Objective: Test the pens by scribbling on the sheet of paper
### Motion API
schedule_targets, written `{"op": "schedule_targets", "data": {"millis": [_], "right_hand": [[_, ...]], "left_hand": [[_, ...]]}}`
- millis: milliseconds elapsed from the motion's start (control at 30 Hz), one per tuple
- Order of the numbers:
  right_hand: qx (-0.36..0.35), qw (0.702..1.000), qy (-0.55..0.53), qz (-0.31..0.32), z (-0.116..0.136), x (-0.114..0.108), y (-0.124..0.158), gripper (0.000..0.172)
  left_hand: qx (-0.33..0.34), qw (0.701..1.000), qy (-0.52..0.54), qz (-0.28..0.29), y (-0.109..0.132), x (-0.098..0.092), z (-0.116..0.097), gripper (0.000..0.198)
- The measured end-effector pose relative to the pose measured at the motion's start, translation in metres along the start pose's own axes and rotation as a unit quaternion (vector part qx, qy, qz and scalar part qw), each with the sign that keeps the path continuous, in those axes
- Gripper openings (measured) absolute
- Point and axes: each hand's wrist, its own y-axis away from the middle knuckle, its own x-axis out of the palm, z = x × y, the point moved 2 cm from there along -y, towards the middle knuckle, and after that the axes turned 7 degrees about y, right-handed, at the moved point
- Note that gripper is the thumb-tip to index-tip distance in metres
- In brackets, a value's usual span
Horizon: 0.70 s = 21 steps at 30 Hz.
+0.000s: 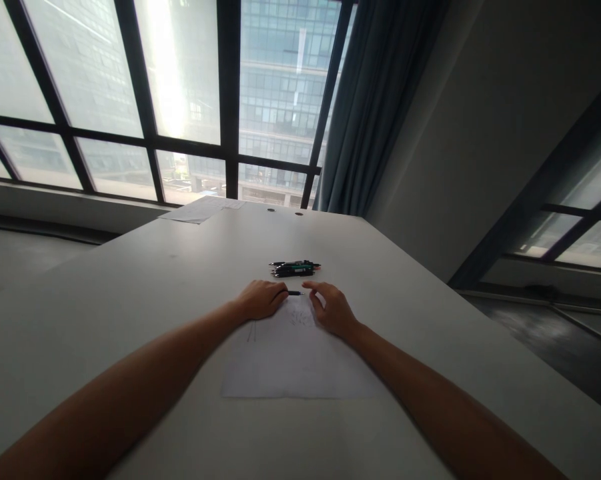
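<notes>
Black and slim, a pen (295, 293) juts from the left hand (263, 299), clamped around it, towards the right hand (332, 309), whose thumb and forefinger stand apart beside its exposed end, with marked paper (300, 367) nearer and a pile of pens (294, 269) beyond.

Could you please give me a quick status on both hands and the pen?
Left hand holds pen. Right hand open near its exposed end. Marked paper below; pen pile just beyond, not between the hands.
</notes>
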Motion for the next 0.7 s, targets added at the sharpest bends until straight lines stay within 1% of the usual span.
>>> {"op": "schedule_targets", "data": {"millis": [67,133,200,267,333,400,567,700], "right_hand": [[0.046,0.997,0.054,-0.018,-0.008,-0.001,-0.001,0.037],[0.082,0.99,0.112,-0.015,-0.018,-0.002,-0.002,0.039],[0.1,0.983,0.153,0.019,-0.026,-0.001,-0.002,0.039],[0.113,0.977,0.171,0.06,-0.032,0.0,-0.002,0.038],[0.119,0.976,0.162,0.085,-0.035,0.002,-0.001,0.034],[0.107,0.982,0.128,0.085,-0.036,0.004,-0.001,0.03],[0.073,0.995,0.046,0.048,-0.035,0.005,-0.002,0.024],[0.054,0.998,0.001,0.012,-0.025,0.001,-0.003,0.016]], "left_hand": [[-0.002,1.0,-0.003,0.0,0.0,0.001,0.001,0.036],[-0.001,1.0,-0.007,0.002,0.0,0.001,0.001,0.037],[0.0,1.0,-0.009,0.004,0.0,0.001,0.0,0.037],[-0.001,1.0,-0.009,0.006,0.0,0.001,-0.001,0.038],[-0.003,1.0,-0.009,0.006,0.0,0.0,-0.001,0.038],[-0.007,1.0,-0.008,0.003,0.0,0.0,-0.001,0.038],[-0.007,1.0,-0.011,0.001,0.0,0.0,-0.002,0.038],[-0.011,1.0,-0.011,0.004,0.0,-0.001,-0.003,0.037]]}}
